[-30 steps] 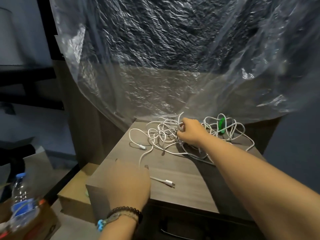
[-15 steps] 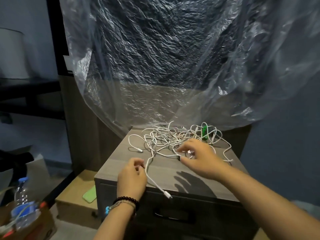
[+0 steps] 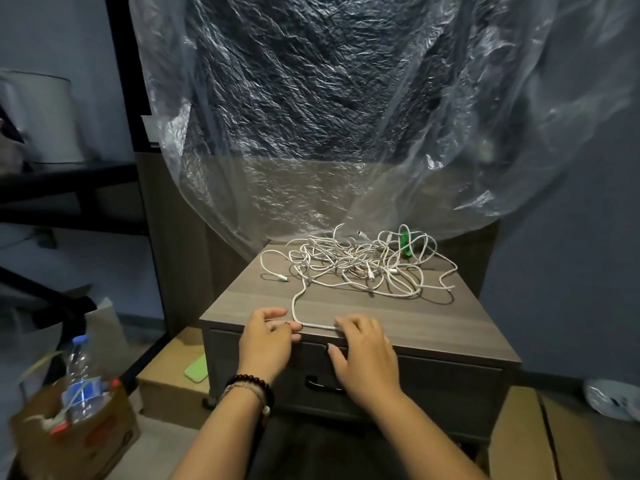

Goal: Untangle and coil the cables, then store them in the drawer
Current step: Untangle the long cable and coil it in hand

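Both hands, left (image 3: 268,336) and right (image 3: 362,344), pinch one white cable (image 3: 317,325) at the cabinet's (image 3: 450,327) front edge; tangle (image 3: 360,263) behind.

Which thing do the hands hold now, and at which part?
Both hands, left hand and right hand, pinch one white cable near its free end.

**Dim, bluish light with glare on plastic**

The scene is dimly lit in a cool blue cast. Bright glints are thrown off the crinkled plastic sheet (image 3: 311,116). Soft shadows are cast on the counter (image 3: 433,327) beside the white cables (image 3: 356,265). Straight edges are bowed at the left. The near-left bottle (image 3: 81,386) is blurred.
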Demonstrator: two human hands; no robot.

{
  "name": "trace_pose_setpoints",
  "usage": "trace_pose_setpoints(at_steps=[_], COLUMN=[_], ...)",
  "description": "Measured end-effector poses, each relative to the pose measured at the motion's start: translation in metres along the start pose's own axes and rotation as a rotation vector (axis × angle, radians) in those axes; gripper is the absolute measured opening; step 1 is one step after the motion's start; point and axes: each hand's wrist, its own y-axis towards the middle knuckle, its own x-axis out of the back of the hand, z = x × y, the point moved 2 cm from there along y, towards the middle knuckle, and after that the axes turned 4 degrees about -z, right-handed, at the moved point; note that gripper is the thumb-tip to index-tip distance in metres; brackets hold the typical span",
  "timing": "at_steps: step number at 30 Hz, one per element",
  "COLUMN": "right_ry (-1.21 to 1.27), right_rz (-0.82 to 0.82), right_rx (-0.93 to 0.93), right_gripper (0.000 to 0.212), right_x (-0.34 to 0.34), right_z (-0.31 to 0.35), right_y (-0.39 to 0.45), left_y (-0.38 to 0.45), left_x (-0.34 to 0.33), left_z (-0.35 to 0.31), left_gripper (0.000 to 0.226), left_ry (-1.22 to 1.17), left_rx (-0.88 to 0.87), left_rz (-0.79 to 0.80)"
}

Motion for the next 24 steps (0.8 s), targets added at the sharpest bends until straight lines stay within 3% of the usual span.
trace_pose_setpoints(at_steps=[2,5,9,11,15,20,24], right_ry=[-0.035,0.140,0.382,0.500,0.778,1.173,1.553], right_rz=[-0.037,-0.040,-0.111,-0.129,-0.020,-0.007,-0.108], right_rx=[0.030,-0.062,-0.157,-0.168,-0.236,-0.437,-0.580], right_gripper=[0.025,0.009,0.009,0.012,0.014,0.012,0.015], right_x=[-0.002,0.008,0.045,0.067,0.100,0.127,0.142], right_z=[0.002,-0.002,0.000,0.004,0.009,-0.001,-0.019], right_y=[0.005,0.010,0.003,-0.007,-0.030,-0.046,-0.050], left_y=[-0.007,-0.015,-0.016,-0.014,-0.011,0.011,0.017], left_x=[-0.003,-0.006,-0.009,-0.013,-0.031,-0.053,-0.057], left_z=[-0.001,-0.004,-0.007,-0.007,-0.005,0.004,0.005], left_gripper=[0.021,0.024,0.028,0.042,0.066,0.029,0.027], left_ry=[-0.004,0.083,0.378,0.448,0.504,0.509,0.642], left_rx=[-0.031,-0.150,-0.367,-0.414,-0.539,-0.608,-0.653], left_rz=[0.034,0.089,0.148,0.179,0.268,0.248,0.211])
